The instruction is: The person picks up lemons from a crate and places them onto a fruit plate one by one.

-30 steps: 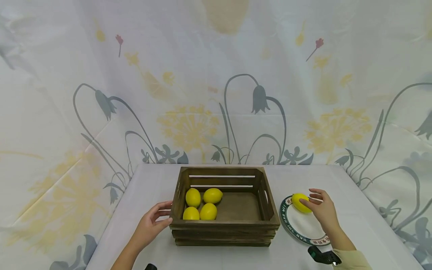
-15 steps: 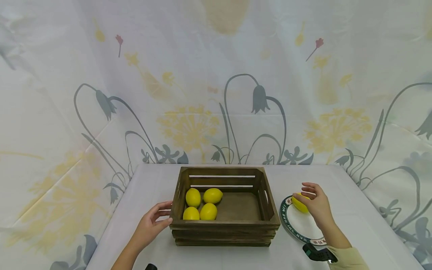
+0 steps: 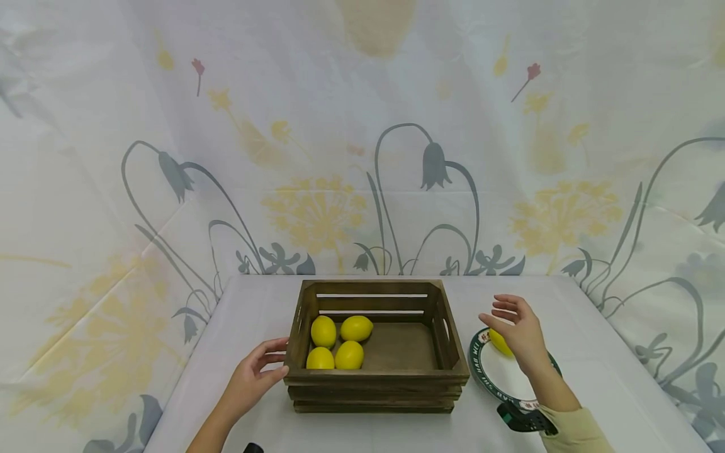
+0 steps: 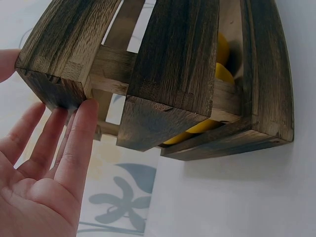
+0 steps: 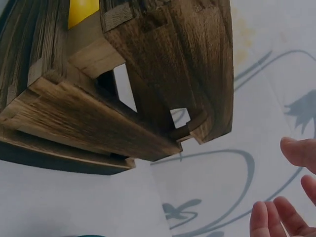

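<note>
Straight-fingered left hand (image 3: pixel 253 376) touches the crate (image 3: pixel 377 391), likely steadying it, while the relaxed, empty right hand (image 3: pixel 520 332) hovers near a lemon (image 3: pixel 500 343).

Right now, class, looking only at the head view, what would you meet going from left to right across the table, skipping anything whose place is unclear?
Left hand → slatted wooden crate → green-rimmed plate.

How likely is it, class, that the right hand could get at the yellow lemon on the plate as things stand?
Probably yes: the right hand is close by the lemon on the plate, seems to hold nothing, and no obstacle shows between them. The wooden crate stands beside the plate.
</note>
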